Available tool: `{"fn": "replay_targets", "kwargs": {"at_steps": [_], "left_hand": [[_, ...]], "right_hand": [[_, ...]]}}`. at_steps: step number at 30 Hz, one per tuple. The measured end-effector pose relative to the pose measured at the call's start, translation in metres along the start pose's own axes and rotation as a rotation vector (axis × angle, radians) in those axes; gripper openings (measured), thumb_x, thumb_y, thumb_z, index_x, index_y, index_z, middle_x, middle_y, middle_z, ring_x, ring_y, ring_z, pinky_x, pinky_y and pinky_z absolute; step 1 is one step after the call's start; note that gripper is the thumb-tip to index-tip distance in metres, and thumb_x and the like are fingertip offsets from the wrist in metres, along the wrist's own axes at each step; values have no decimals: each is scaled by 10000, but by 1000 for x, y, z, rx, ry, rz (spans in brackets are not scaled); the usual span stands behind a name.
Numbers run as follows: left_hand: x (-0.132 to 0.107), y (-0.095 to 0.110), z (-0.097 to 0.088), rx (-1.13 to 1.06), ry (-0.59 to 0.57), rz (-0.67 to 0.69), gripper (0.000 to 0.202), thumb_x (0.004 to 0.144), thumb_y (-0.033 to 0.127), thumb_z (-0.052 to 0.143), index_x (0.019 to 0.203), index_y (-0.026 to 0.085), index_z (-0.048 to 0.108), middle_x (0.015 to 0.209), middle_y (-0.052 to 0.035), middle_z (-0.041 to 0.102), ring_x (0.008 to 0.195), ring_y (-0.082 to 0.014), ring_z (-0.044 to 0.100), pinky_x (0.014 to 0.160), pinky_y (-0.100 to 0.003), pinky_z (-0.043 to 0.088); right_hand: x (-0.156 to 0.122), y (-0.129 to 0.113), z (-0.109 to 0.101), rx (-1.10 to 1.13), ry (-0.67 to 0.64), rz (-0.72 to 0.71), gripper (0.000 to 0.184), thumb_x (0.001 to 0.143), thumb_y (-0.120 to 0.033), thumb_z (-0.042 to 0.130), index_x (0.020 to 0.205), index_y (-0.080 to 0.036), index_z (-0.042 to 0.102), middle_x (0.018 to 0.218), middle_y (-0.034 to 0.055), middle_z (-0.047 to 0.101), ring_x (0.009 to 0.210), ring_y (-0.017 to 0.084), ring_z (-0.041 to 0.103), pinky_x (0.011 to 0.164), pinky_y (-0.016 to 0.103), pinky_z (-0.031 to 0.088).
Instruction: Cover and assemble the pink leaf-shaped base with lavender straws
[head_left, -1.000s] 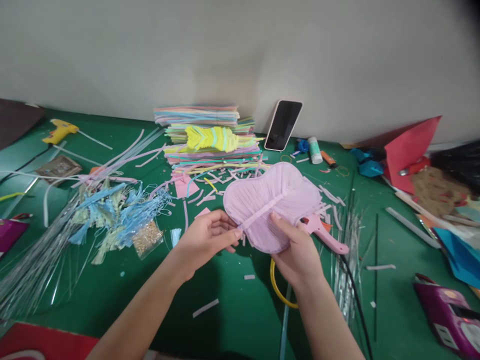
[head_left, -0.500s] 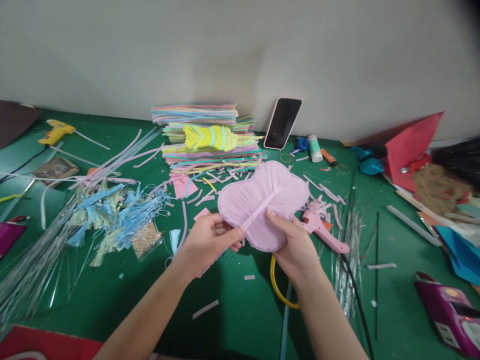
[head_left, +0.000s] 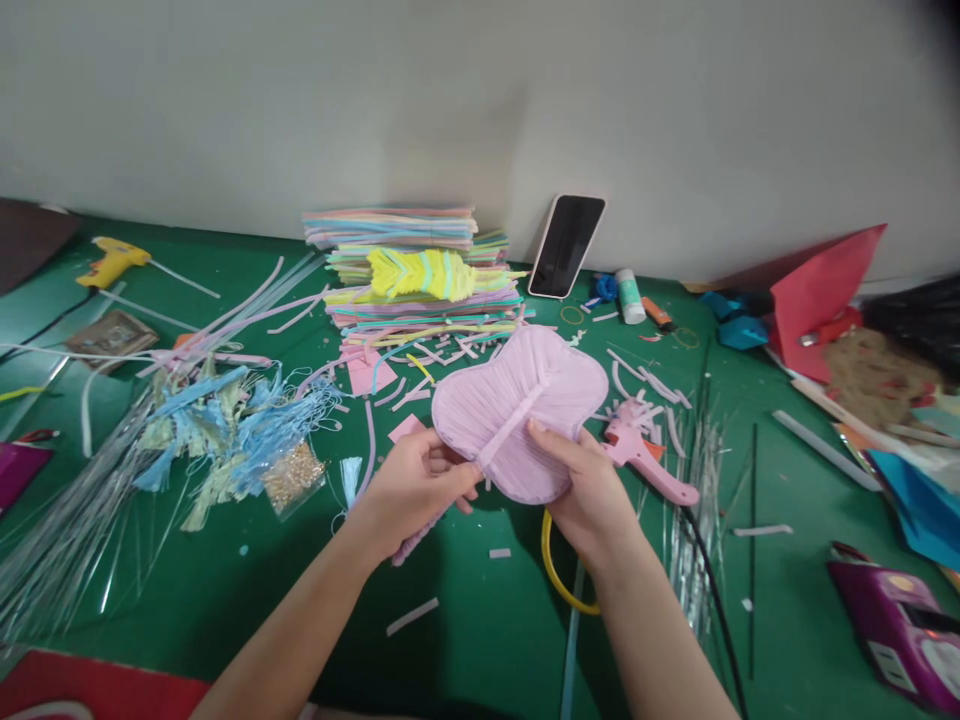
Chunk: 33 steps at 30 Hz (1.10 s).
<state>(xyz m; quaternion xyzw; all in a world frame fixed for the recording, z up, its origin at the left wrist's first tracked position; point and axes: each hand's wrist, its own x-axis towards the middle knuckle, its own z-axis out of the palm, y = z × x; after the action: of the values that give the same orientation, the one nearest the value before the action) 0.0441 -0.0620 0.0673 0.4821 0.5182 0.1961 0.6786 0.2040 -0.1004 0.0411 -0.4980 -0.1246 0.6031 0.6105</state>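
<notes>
Between my hands, raised over the table, is a lilac hand fan (head_left: 491, 390) with a lobed outline and a pale rib running diagonally down its middle. My left hand (head_left: 424, 475) grips it at the lower left, where the rib becomes the handle; the fuzzy lilac handle end shows below my palm. My right hand (head_left: 581, 475) holds the lower right edge, thumb on the face and fingers hidden behind. A pink glue gun (head_left: 649, 465) lies just right of my right hand. Below that hand, a yellow ring (head_left: 551, 560) lies partly covered by my wrist.
Pipe cleaner bundles (head_left: 420, 315) lie at the back beside a leaning phone (head_left: 566, 245). Blue tassels (head_left: 247, 410) and a bag of beads (head_left: 292, 478) are on the left, near a yellow glue gun (head_left: 116, 262). Silvery strands (head_left: 690, 520) and a purple device (head_left: 896, 630) lie right.
The fan has tilted slightly and its right side has shifted a little left, with my right hand following. More of the handle end shows under my left hand. Both hands keep their hold.
</notes>
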Motion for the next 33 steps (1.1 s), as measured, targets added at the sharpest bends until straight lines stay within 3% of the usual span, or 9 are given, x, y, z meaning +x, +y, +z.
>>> {"fn": "replay_targets", "kwargs": {"at_steps": [9,33], "left_hand": [[0,-3,3,89,37,20,85,706,202,638,737,153,577,524,60,548,390,-59,466,386,-172,382],[1,-7,4,-89,12,6,147,699,235,677,779,139,599,537,57,529,400,-43,423,373,-162,325]], "right_hand": [[-2,-1,3,-10,-2,-3,422,643,-315,816,1040,-216,709,1005,43,755,909,257,703,881,410,524],[-3,-3,3,-44,-20,-23,411,669,-332,809,1056,-226,719,990,49,758,906,274,711,865,431,544]]}}
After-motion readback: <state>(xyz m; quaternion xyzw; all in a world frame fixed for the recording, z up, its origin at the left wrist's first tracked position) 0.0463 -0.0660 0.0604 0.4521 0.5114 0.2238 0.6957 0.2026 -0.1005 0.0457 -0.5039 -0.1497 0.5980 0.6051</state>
